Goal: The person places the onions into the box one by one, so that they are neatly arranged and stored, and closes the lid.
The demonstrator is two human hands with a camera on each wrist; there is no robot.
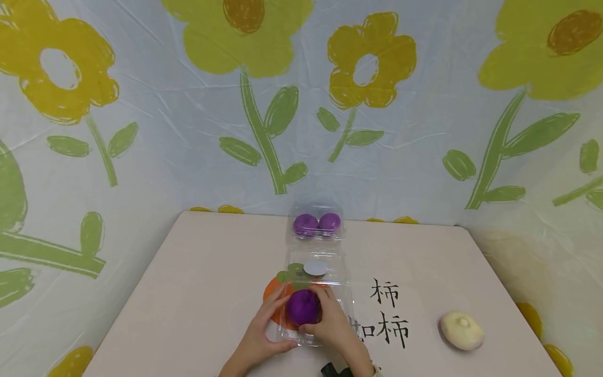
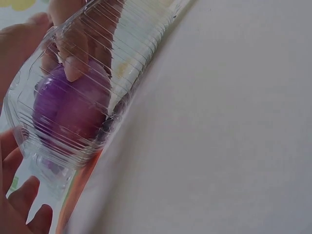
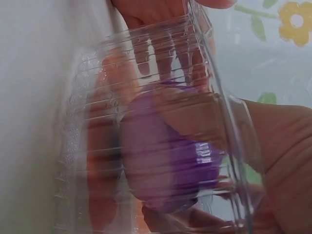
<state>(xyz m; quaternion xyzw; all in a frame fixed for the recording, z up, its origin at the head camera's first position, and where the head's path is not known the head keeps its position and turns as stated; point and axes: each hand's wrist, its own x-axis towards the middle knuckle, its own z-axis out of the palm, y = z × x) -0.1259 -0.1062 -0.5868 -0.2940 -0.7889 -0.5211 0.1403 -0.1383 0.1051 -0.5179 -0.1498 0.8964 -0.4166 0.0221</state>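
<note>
A clear plastic box [image 1: 349, 299] stands with its lid [image 1: 335, 260] hinged back on the far side. In it is a purple onion [image 1: 303, 308], round and glossy, also seen through the ribbed wall in both wrist views. My right hand [image 1: 332, 325] reaches into the box and grips the onion [image 3: 146, 146] between thumb and fingers. My left hand [image 1: 260, 330] holds the box at its left side, thumb toward the near corner and fingers farther along; some of its fingertips [image 2: 30, 187] stand apart from the wall in the left wrist view.
Behind, a second clear box [image 1: 343, 230] holds two purple onions [image 1: 317, 224]. A pale, knobbed vegetable [image 1: 462, 330] lies at the right. The pale table [image 1: 198, 272] bears a printed orange fruit and dark characters. Dark green print or an object [image 1: 330, 370] shows at the near edge. Flowered cloth [image 1: 400, 157] surrounds the table.
</note>
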